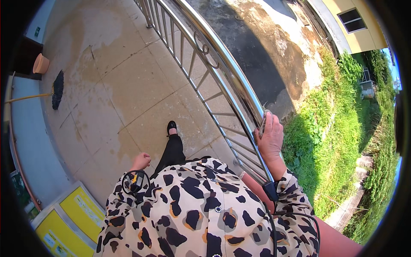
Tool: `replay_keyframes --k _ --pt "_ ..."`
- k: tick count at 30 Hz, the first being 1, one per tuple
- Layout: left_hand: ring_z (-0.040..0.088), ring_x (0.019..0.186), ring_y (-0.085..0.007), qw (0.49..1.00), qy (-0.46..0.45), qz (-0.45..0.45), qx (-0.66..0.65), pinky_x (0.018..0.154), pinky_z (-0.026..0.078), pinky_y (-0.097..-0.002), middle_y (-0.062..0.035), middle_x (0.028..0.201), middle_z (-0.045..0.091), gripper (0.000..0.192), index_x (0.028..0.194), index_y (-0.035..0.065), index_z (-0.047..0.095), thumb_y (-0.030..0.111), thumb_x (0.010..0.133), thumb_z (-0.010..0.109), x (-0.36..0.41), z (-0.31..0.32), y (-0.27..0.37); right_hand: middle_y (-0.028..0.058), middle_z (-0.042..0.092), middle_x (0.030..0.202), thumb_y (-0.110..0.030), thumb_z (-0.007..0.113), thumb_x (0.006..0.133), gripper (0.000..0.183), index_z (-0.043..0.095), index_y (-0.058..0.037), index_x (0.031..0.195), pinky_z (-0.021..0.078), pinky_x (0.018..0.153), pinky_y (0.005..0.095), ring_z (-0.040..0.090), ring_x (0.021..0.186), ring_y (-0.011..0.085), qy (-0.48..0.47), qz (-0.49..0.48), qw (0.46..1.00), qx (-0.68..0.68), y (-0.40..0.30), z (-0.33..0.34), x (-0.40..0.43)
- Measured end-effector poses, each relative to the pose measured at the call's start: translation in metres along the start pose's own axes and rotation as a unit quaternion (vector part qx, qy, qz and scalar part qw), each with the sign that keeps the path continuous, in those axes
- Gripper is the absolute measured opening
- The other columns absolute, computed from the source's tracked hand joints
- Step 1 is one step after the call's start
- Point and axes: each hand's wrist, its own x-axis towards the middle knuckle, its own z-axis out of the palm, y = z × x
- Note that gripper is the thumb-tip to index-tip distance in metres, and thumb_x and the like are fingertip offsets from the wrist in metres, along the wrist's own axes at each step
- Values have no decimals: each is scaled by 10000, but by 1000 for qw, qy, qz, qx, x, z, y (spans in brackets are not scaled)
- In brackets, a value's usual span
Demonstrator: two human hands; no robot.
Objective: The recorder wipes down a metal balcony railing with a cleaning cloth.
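My right hand (271,138) holds a greyish rag (265,122) against the thick top rail of a polished metal railing (236,70). Its fingers lie over the rail and the thumb is on the near side. Below the top rail run thinner rails with slanted bars and a curled ornament. Lower left of the picture's middle, my left hand (142,160) hangs above the tiled floor (151,93) with its fingers curled in and nothing seen in them. A cable and a small black device are at the left wrist.
A broom (57,90) and an orange-pink bucket (41,63) stand at the left by a wall. Yellow notice boards (61,233) bearing writing stand at the lower left. Beyond the railing lie paved ground, green plants (321,128) and a yellow building (369,35).
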Motion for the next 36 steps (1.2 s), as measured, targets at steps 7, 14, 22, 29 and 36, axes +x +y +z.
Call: replay_keyframes --k 7,14,22,29,36 --pt "669 783 -234 979 78 176 65 699 519 -337 -143 863 679 308 1052 8 627 177 798 588 8 -39 89 98 487 1072 -189 493 876 370 495 -113 1238 492 678 417 551 879 262 146 -36 988 -20 -119 48 224" --pt "653 765 -237 921 16 345 179 692 509 -341 -132 850 673 303 1073 11 613 163 813 580 -30 -28 220 95 538 1114 -215 478 913 312 563 -173 1210 444 745 460 528 986 279 110 37 990 78 -161 63 271" --pt "618 708 -156 880 -91 400 238 666 497 -295 -77 765 635 296 1090 8 604 130 821 592 -34 29 241 93 489 1109 -233 670 763 536 487 -180 1265 441 782 405 508 954 264 130 112 984 56 -40 26 35" --pt "647 670 -168 828 -154 360 402 626 507 -299 -79 773 654 321 1093 4 603 151 807 603 -36 111 236 63 496 1190 -351 774 678 692 476 -202 1286 419 891 431 489 1079 288 65 224 971 53 112 -28 -251" --pt "665 703 -207 828 -159 302 446 655 516 -327 -121 790 671 309 1058 17 624 211 819 601 -52 132 218 56 591 1144 -361 559 870 296 636 -187 1097 372 970 449 522 1098 286 98 437 894 -32 236 -46 -449"
